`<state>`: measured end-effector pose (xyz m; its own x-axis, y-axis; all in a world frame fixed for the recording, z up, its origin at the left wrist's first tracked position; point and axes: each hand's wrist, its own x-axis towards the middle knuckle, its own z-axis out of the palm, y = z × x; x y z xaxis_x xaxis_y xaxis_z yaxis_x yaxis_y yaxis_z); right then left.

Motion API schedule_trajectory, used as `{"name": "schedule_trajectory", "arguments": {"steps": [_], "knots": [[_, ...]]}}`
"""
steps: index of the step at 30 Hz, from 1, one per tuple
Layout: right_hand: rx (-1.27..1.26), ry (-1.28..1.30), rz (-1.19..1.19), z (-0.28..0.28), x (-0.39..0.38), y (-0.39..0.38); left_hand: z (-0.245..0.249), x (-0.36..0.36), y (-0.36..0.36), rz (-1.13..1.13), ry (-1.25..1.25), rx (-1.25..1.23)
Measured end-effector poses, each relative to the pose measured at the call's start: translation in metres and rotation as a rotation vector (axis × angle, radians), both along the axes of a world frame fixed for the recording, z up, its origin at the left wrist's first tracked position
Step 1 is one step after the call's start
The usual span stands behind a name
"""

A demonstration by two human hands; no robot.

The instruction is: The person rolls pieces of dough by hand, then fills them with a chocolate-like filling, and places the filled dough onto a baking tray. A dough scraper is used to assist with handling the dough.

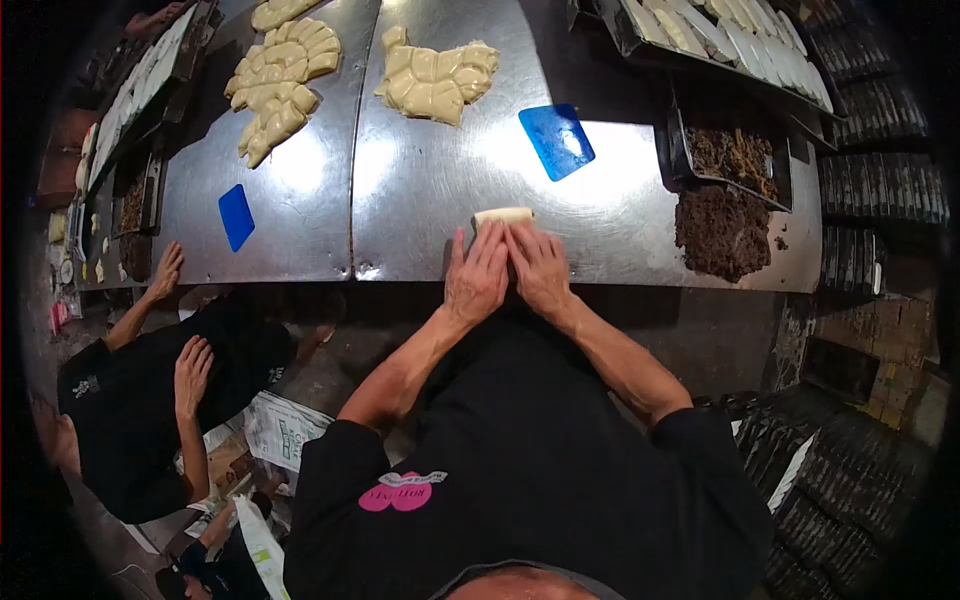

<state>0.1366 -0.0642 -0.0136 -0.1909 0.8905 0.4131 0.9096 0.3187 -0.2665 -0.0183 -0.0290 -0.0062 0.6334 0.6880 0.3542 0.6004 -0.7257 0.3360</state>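
Note:
A pale roll of dough (504,215) lies on the metal table near its front edge. My left hand (477,272) and my right hand (540,265) rest side by side against it, fingertips on its near side and thumbs close together. Both hands have their fingers stretched out, palms down. Beyond them is a blue scraper (557,142), flat on the metal. Portions of pale dough (437,78) sit in a cluster farther back. To the right, a dark brown crumbly filling (722,232) is heaped on the table.
A metal tin (783,180) of brown filling stands at the right, below a rack of dough-filled tins (735,45). More dough (290,60) and a second blue scraper (236,218) lie left of the table seam. A co-worker (150,400) is at the left.

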Motion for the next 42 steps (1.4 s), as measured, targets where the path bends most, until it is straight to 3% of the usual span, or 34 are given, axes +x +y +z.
{"name": "schedule_trajectory", "arguments": {"steps": [4,6,9,11,15,17,19,21,23,24,25,27,29,32,33,34,35,36,37,39,40,42], "knots": [[-0.039,-0.068,-0.003,0.009,-0.001,-0.010,-0.002,-0.005,-0.008,-0.021,0.038,-0.024],[-0.281,0.143,-0.012,0.018,0.002,-0.006,0.009,-0.008,-0.008,-0.019,0.056,-0.072],[-0.058,0.120,-0.058,0.022,-0.005,-0.003,0.014,-0.011,-0.004,-0.012,-0.104,0.027],[-0.044,0.015,-0.074,0.007,-0.012,-0.013,0.000,-0.008,-0.011,-0.028,0.014,-0.012],[-0.037,-0.010,-0.052,0.017,-0.006,-0.020,0.009,-0.010,-0.010,-0.030,-0.040,-0.054],[-0.317,0.316,-0.056,0.025,0.008,-0.005,0.012,-0.011,0.010,-0.020,-0.120,-0.148],[-0.168,0.481,-0.211,0.042,0.011,0.012,0.015,-0.011,0.025,0.157,-0.076,-0.140],[-0.096,0.442,-0.072,0.038,0.013,0.022,0.008,-0.016,0.020,0.156,-0.054,-0.073],[-0.167,0.337,0.204,0.022,0.028,0.013,-0.005,-0.022,0.007,-0.011,-0.029,0.039],[-0.191,0.201,0.223,0.026,0.029,0.006,-0.005,-0.023,0.002,-0.078,-0.031,-0.003],[-0.194,0.198,0.227,0.029,0.033,0.001,-0.006,-0.019,0.001,-0.072,-0.034,-0.005],[-0.274,0.225,0.148,0.040,0.044,-0.001,-0.004,-0.003,0.001,-0.024,-0.306,-0.069],[-0.250,0.241,0.078,0.040,0.062,0.005,0.002,0.015,0.004,0.012,-0.320,-0.081],[-0.350,0.079,0.108,0.047,0.069,0.010,0.021,0.013,0.009,-0.036,-0.093,-0.215],[-0.202,0.193,0.021,0.044,0.056,0.008,0.022,0.005,0.004,-0.031,-0.092,-0.211],[-0.056,0.308,-0.068,0.037,0.042,0.008,0.021,-0.003,-0.005,0.079,-0.312,-0.650],[-0.073,0.347,-0.007,0.021,0.031,0.011,0.019,-0.009,-0.008,0.195,-0.533,-1.087],[-0.023,0.212,0.067,0.009,0.025,0.023,0.014,-0.013,-0.004,0.203,-0.792,-1.477],[0.028,0.077,0.144,0.006,0.020,0.043,0.014,-0.013,-0.001,0.213,-0.796,-1.470],[0.011,0.005,0.030,0.012,0.014,0.094,0.012,-0.005,0.011,0.266,-1.130,-1.544],[0.072,-0.033,-0.031,0.018,0.011,0.120,0.009,-0.002,0.020,0.279,-1.024,-1.392],[0.115,-0.008,-0.059,0.014,0.010,0.146,0.010,-0.002,0.025,0.330,-1.010,-1.321]]}}
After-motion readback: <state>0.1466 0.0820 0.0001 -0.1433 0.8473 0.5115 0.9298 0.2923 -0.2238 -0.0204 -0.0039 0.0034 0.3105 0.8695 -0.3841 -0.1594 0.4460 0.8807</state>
